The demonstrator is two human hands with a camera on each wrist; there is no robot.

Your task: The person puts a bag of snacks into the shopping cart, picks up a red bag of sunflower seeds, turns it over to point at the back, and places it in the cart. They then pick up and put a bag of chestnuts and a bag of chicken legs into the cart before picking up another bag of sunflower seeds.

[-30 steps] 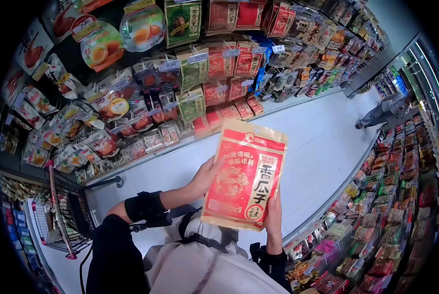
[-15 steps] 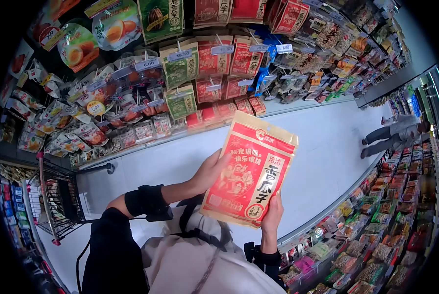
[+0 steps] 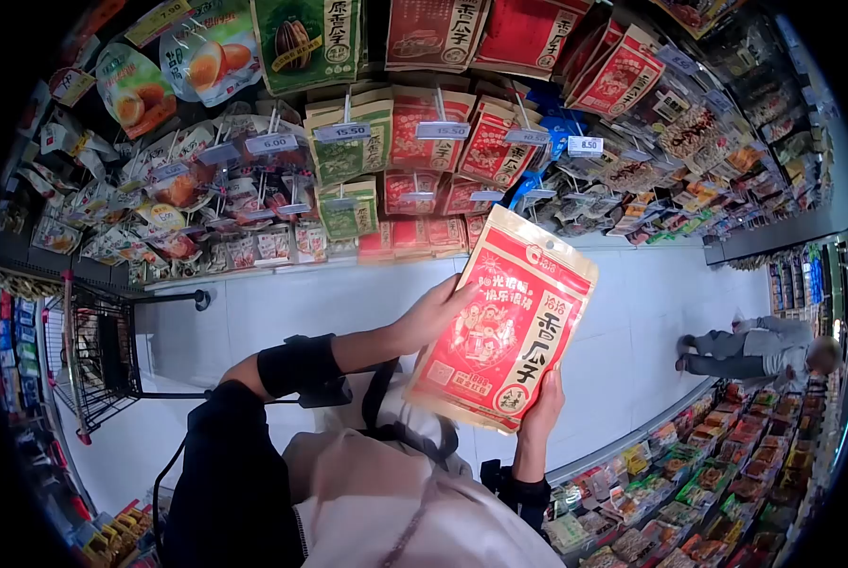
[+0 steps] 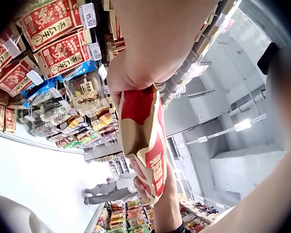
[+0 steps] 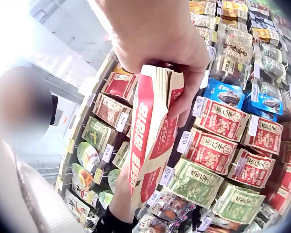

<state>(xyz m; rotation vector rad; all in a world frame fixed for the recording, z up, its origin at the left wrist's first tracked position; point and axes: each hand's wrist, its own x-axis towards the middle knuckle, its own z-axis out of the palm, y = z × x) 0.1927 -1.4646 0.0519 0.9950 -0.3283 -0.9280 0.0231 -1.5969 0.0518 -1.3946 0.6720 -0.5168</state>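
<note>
Right wrist: packet (image 5: pixel 149 128) apparently within fingers (image 5: pixel 186 97)

left hand (image 4: pixel 136 72) grips red-tan packet (image 4: pixel 137 108) | right hand (image 4: pixel 169 188) grips lower end

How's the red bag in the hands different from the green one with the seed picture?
The red bag shows little cartoon figures; the green bag shows seeds. The left hand and right hand hold the red bag, while the green bag is up on display. Both have dark writing.
</note>
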